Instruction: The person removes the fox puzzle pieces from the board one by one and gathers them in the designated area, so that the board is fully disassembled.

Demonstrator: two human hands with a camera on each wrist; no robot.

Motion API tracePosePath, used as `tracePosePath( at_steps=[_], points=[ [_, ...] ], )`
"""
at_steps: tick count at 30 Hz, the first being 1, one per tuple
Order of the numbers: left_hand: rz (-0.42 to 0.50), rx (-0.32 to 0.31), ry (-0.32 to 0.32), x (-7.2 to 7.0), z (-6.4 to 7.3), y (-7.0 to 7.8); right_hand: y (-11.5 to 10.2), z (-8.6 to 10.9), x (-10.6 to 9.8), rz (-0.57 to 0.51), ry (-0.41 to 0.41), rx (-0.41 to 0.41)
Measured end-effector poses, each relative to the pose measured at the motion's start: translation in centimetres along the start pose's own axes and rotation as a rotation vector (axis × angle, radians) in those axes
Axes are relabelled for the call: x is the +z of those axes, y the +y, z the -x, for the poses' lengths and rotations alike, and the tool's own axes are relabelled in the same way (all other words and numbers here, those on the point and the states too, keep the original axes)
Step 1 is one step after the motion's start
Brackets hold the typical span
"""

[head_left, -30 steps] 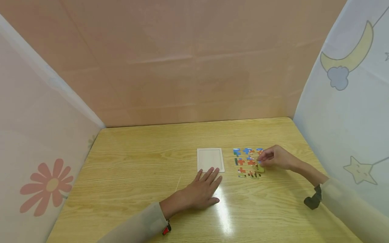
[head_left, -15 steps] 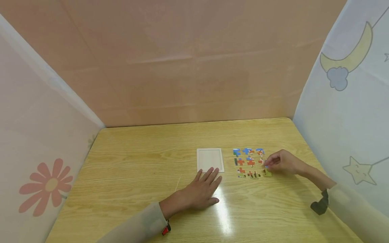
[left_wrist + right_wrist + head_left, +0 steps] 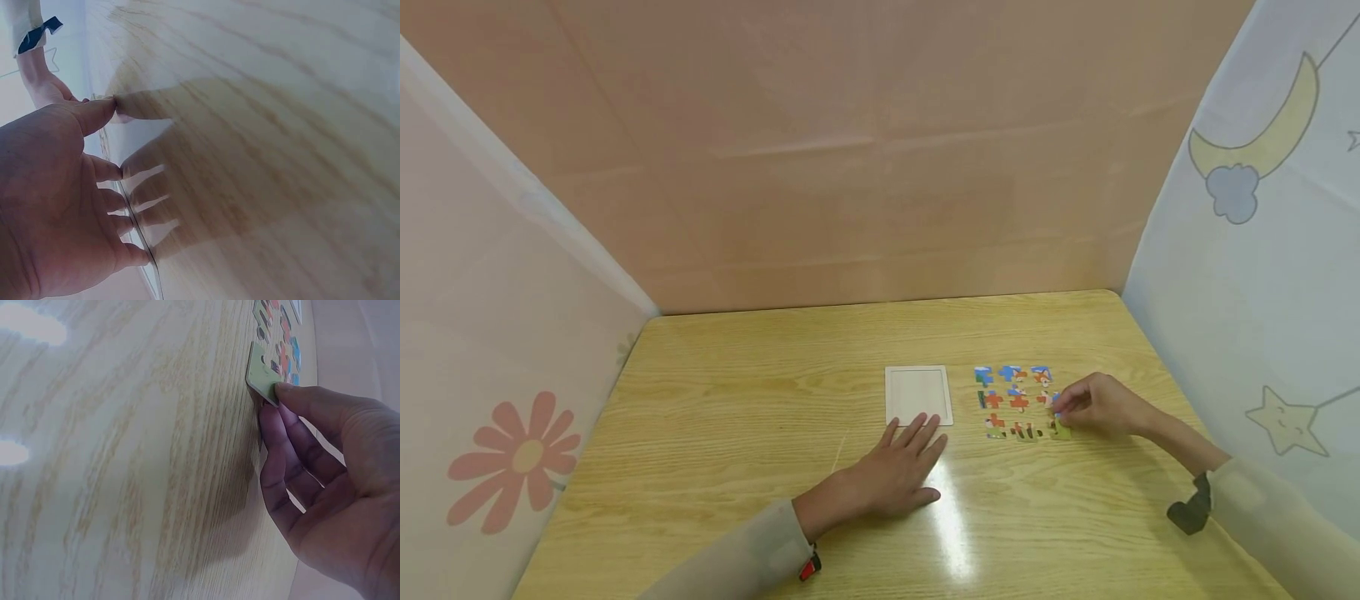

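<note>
In the head view my right hand (image 3: 1101,406) pinches a green corner jigsaw piece (image 3: 1061,431) at the lower right of the laid-out jigsaw pieces (image 3: 1018,402). The right wrist view shows that green piece (image 3: 262,376) between thumb and fingers, its near edge raised a little off the table. My left hand (image 3: 891,475) lies with fingers spread, their tips on the near edge of a square wooden puzzle tray (image 3: 919,392). In the left wrist view the left hand (image 3: 69,200) has straight fingers touching the tray's edge.
Several loose pieces with orange, blue and green print lie in rows right of the tray. The wooden table (image 3: 737,400) is bordered by a plain back curtain (image 3: 880,208) and printed side curtains (image 3: 1262,333). Light glares on the tabletop near the left hand.
My right hand has moved slightly right with the green piece, away from the other pieces, then nearly held its place. The left hand and tray have stayed still.
</note>
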State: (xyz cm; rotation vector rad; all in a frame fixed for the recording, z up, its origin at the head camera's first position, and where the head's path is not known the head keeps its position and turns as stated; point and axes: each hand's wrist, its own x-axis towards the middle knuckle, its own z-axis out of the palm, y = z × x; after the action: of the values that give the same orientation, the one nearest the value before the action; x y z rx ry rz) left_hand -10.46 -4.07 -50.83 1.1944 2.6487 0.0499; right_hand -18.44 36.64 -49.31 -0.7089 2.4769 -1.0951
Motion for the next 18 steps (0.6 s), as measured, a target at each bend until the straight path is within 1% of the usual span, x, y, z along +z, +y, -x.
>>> tracePosePath(
  at_steps=[4, 9, 18],
  points=[
    [-0.006, -0.006, -0.003, -0.06, 0.06, -0.03, -0.22, -0.02, 0.06, 0.02, 0.01, -0.005],
    [-0.001, -0.009, -0.002, -0.18, 0.08, -0.1, -0.34, -0.13, 0.11, 0.036, 0.022, 0.017],
    [0.012, -0.014, -0.003, 0.19, -0.02, -0.32, -0.49, -0.32, 0.12, 0.058, 0.054, 0.037]
  ],
)
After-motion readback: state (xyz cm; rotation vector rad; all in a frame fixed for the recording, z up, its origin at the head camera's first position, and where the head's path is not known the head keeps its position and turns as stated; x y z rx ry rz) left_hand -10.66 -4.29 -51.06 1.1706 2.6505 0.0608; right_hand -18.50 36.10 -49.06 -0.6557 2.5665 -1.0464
